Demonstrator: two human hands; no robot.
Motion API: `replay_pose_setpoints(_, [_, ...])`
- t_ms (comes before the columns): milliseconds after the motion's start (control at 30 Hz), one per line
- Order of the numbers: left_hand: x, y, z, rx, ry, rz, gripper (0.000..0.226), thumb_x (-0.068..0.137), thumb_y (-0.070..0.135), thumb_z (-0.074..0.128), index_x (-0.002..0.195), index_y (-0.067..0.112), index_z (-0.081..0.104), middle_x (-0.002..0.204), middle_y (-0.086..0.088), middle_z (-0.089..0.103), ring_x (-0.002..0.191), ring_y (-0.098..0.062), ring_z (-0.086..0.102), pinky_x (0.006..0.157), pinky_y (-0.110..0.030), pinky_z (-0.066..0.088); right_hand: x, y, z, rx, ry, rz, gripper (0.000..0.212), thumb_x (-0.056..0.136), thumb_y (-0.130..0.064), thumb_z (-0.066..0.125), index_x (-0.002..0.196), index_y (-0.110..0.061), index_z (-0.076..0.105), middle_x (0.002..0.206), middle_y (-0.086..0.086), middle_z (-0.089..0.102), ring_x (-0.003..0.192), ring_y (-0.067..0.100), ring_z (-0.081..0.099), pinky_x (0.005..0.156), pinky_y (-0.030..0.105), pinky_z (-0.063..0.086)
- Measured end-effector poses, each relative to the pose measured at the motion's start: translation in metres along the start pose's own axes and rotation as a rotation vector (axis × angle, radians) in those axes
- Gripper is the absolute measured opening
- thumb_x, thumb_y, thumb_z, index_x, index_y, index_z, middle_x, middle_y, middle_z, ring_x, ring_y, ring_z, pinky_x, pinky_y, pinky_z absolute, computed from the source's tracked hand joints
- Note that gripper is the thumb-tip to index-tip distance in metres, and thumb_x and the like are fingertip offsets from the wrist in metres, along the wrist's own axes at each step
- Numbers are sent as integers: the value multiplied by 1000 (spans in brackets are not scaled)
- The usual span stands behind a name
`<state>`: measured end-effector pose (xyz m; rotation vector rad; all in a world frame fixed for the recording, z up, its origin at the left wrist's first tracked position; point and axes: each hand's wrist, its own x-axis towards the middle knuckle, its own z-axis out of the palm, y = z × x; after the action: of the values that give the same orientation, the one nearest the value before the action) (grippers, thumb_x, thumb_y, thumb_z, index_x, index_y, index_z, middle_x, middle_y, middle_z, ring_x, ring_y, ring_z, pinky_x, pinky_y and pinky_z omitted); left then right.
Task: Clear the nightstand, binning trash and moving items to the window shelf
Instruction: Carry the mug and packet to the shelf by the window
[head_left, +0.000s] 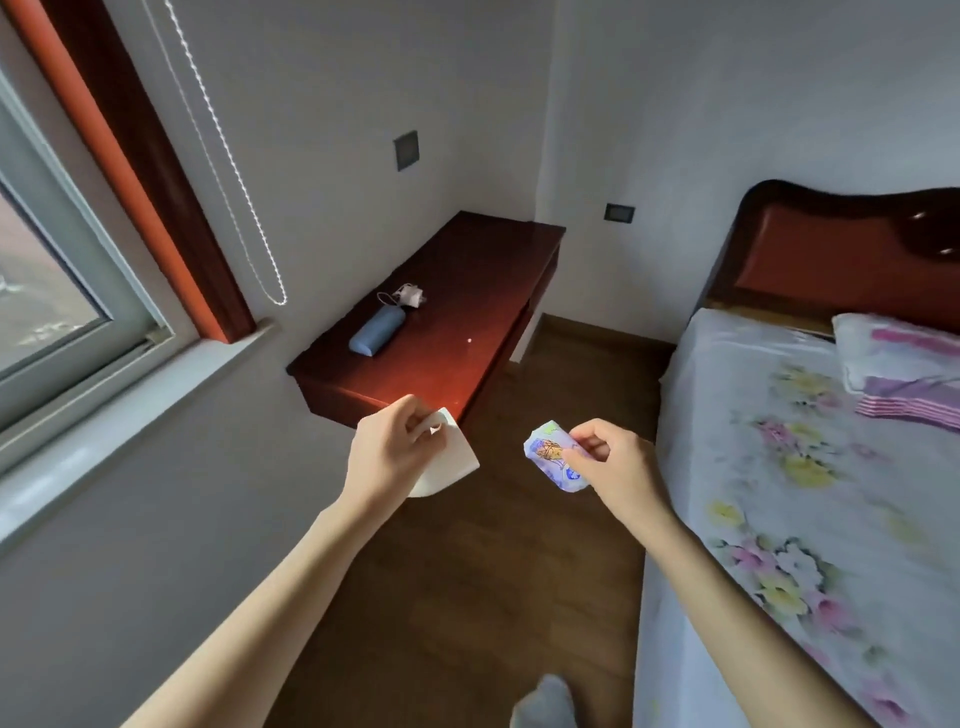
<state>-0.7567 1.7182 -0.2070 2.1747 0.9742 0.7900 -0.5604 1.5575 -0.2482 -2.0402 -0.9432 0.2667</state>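
Note:
The dark red wooden nightstand (467, 291) stands in the corner ahead of me. On it lie a blue oblong case (377, 330) and, just behind it, a white charger plug with a cord (408, 297). A tiny white speck (469, 341) lies near the middle of the top. My left hand (392, 447) is in front of the nightstand's near corner, pinching a white sheet of paper (451, 462). My right hand (605, 460) hovers over the floor to the right, holding a small colourful printed wrapper (553, 457).
A window (47, 291) with a pale sill shelf (124, 410) runs along the left wall, with a beaded blind cord (244, 208) hanging beside it. A bed with a flowered sheet (810, 519) and pillow (898, 358) fills the right. Wooden floor lies between. My grey-socked foot (545, 701) shows below.

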Motion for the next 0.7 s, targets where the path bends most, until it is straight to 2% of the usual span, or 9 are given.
replay_pose_setpoints(100, [42,3,36,-23,31,-35,8,76,16,71,77,17,62,71,8,62,70,-8,56,58,-13,38,53,18,-10,-9,-36,-17,7,80,-23,69,84,-22,65,79,-9,68,75,5,66,56,25,55])
replay_pose_setpoints(167, [69,8,57,-27,64,-73,9,77,17,71,76,17,62,72,7,62,70,-8,55,57,-15,38,88,28,-21,-6,-65,-39,10,80,-25,71,86,-22,64,78,-12,67,73,0,65,51,11,49])
replay_pose_setpoints(233, [93,13,76,-27,90,-121,10,76,17,71,76,16,61,72,8,60,68,-6,53,57,-20,38,120,39,-31,-1,-102,-42,13,80,-26,72,86,-25,61,78,-17,64,73,-3,64,51,7,47])
replay_pose_setpoints(367, [137,15,105,-8,117,-182,16,77,14,71,72,16,56,65,11,52,60,-3,46,53,-18,33,187,59,-41,-10,-144,-49,14,80,-25,72,86,-27,59,78,-17,64,73,0,65,55,13,53])
replay_pose_setpoints(500, [174,8,126,-2,140,-251,12,77,14,70,74,15,59,62,11,50,58,-4,46,51,-15,32,249,69,-30,0,-208,-41,14,80,-24,71,85,-29,59,79,-16,65,75,2,67,61,26,59])
replay_pose_setpoints(667, [230,-15,144,6,175,-321,14,78,16,71,73,15,58,64,10,54,58,-4,45,51,-15,33,329,68,7,62,-289,-52,8,78,-20,69,83,-24,64,78,-11,69,73,5,66,61,25,55])
replay_pose_setpoints(700, [242,-22,147,6,190,-337,15,78,17,71,73,15,58,65,8,55,58,-5,46,52,-19,33,345,67,17,78,-304,-51,7,78,-21,69,84,-22,65,77,-10,69,72,4,66,61,24,54])
